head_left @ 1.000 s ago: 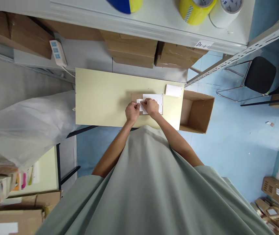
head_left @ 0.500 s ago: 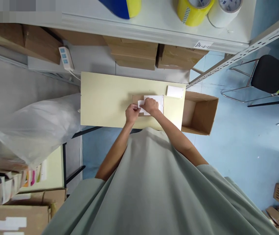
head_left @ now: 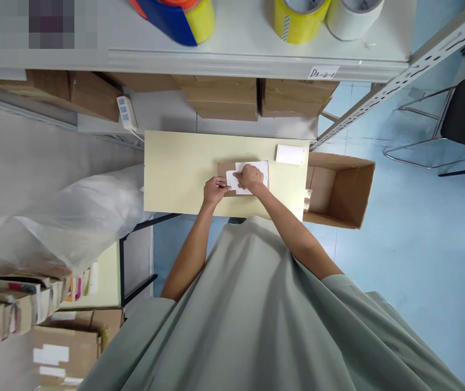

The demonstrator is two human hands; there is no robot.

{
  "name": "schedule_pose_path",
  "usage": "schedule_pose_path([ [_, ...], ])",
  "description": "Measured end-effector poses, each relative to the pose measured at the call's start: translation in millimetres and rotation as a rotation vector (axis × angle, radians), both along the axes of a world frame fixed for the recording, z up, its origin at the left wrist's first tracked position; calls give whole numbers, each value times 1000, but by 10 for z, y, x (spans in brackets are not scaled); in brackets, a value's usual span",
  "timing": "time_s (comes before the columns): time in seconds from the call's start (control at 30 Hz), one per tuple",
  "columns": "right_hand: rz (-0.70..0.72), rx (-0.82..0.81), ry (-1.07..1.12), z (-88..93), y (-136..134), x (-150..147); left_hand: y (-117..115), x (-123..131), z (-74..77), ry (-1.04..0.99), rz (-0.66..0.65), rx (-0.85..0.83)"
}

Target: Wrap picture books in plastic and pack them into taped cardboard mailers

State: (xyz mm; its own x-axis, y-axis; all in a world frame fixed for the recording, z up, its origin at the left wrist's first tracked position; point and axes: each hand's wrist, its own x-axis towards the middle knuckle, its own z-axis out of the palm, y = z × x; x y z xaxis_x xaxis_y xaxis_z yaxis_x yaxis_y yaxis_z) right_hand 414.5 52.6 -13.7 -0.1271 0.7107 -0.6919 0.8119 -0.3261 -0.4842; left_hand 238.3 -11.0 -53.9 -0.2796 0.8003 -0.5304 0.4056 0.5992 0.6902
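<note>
A small flat cardboard package lies on the pale yellow table in front of me. On it sits a white sheet, and a smaller white label overlaps it toward the left. My left hand is at the package's lower left corner, with fingers and thumb closed on the label's lower left edge. Curled up, my right hand presses down on the label and sheet with its fingertips. Its palm side is hidden, and I see nothing held in it.
A white box or stack rests at the right of the table. An open carton stands beyond its right edge. Behind is a shelf with tape rolls above cartons. A plastic bag bulges at left.
The view has shifted slightly. The label looks flatter against the package, and my left fingers have eased a little left and down. My right hand stays on the label.
</note>
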Motion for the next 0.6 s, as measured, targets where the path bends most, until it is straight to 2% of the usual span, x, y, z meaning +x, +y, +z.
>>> schedule_pose_path([
  [0.17, -25, -42, 25, 17, -389, 578, -43, 22, 25, 27, 44, 18],
  [0.27, -78, -37, 32, -15, -511, 832, -40, 23, 30, 34, 54, 10],
  [0.33, -105, -5, 26, -53, -478, 888, -25, 23, 35, 42, 51, -2],
  [0.53, -200, 51, 27, -157, -58, 810, 20, 54, 63, 148, 20, -27],
  [0.6, -224, 53, 37, -168, -8, 817, 1, 56, 57, 187, 39, -42],
])
